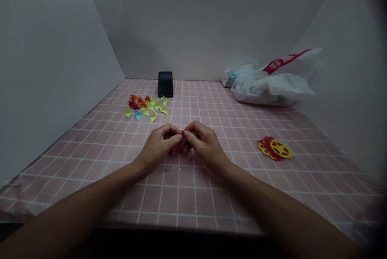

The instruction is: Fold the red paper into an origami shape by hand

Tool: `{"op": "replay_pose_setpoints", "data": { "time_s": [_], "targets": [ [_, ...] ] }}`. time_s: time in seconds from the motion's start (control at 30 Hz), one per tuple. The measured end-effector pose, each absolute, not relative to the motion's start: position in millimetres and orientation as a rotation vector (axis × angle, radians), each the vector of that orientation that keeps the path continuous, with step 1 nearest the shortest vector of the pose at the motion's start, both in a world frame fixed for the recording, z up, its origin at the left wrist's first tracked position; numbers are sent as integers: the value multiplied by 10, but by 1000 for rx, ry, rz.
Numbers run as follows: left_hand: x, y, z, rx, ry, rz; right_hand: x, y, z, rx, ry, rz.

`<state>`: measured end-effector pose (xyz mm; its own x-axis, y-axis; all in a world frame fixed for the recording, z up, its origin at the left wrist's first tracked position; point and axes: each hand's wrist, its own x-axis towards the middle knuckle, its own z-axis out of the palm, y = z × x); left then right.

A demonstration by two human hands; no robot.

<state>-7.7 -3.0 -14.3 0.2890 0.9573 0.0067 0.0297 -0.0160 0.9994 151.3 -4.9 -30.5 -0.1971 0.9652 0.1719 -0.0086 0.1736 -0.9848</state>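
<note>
A small red piece with a bit of yellow at its top edge is pinched between my two hands above the middle of the table. Its exact kind is hidden by the fingers. My left hand is closed on it from the left, thumb and fingertips pressed together. From the right, my right hand grips it the same way, and the fingertips of both hands nearly meet. Several folded paper pieces in yellow-green, orange, red and blue lie beyond my left hand. To the right sit stacked red and yellow star-patterned cut-outs.
A black phone-like slab leans upright at the back. At the back right lies a white plastic bag with red print, beside a small box. A pink checked cloth covers the table, with pale walls around it.
</note>
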Motion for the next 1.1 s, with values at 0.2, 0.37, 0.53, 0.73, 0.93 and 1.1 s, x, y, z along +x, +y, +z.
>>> {"op": "replay_pose_setpoints", "data": {
  "time_s": [0.2, 0.37, 0.53, 0.73, 0.93, 1.1],
  "targets": [
    [-71, -25, -148, 1351, 1038, 1031, 1520, -46, -305, -904, -1351, 1328],
    [-70, -35, -134, 1352, 1068, 1028, 1521, -53, -294, -889, -1329, 1353],
    [-63, -33, -138, 1327, 1063, 1037, 1519, -45, -298, -890, -1310, 1384],
    [-73, -20, -162, 1310, 1028, 1029, 1515, -27, -317, -882, -1295, 1399],
    [-72, -30, -160, 1296, 984, 1016, 1516, -22, -299, -899, -1293, 1402],
    [-82, -31, -191, 1278, 953, 995, 1512, -32, -276, -913, -1301, 1389]
  ]
}}
